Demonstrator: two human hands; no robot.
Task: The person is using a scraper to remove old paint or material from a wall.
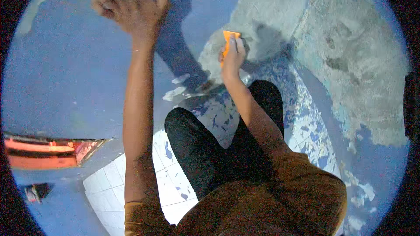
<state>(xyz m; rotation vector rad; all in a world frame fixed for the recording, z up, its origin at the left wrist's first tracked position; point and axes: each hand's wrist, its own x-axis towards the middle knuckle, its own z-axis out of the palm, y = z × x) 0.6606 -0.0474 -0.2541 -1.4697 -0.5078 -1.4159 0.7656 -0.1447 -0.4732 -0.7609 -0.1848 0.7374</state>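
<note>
My right hand [234, 54] is closed around an orange plastic scraper [232, 34], at a grey patch [220, 44] low on a blue painted wall [72, 59]. The scraper's wide end points up in the view; whether its edge touches the wall cannot be told. My left hand [131, 1] is raised at the upper left, in front of the blue paint, its fingers spread and partly bent, somewhat blurred. Nothing shows in it, though its fingertips run to the picture's top edge. Its shadow falls on the wall beside it.
Flakes of blue paint lie over the white floor tiles [175, 186] around my knees. A larger bare grey area [364, 55] spans the wall at the right, past a corner. At the left is an opening with an orange-red object [42, 162], and below it a small wall fixture [32, 193].
</note>
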